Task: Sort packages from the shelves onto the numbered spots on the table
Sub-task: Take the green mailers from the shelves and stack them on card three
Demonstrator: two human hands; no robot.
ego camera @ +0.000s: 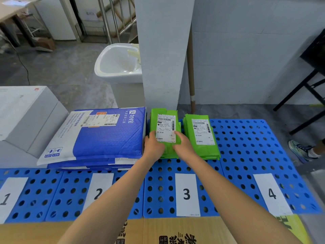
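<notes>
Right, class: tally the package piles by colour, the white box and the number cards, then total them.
Green package piles: 2
Blue-and-white mailer pile: 1
White box: 1
Number cards: 4
Total: 8

Grey concrete floor (pixel 66 67) stretches ahead of me. A white square pillar (pixel 161 50) stands straight in front, with a white ceramic sink (pixel 98 67) just to its left. A brown cardboard tube (pixel 190 67) leans in the corner against the pale wall (pixel 246 50). Metal stair railings (pixel 105 23) stand behind; black furniture legs (pixel 302 85) on the right.
</notes>
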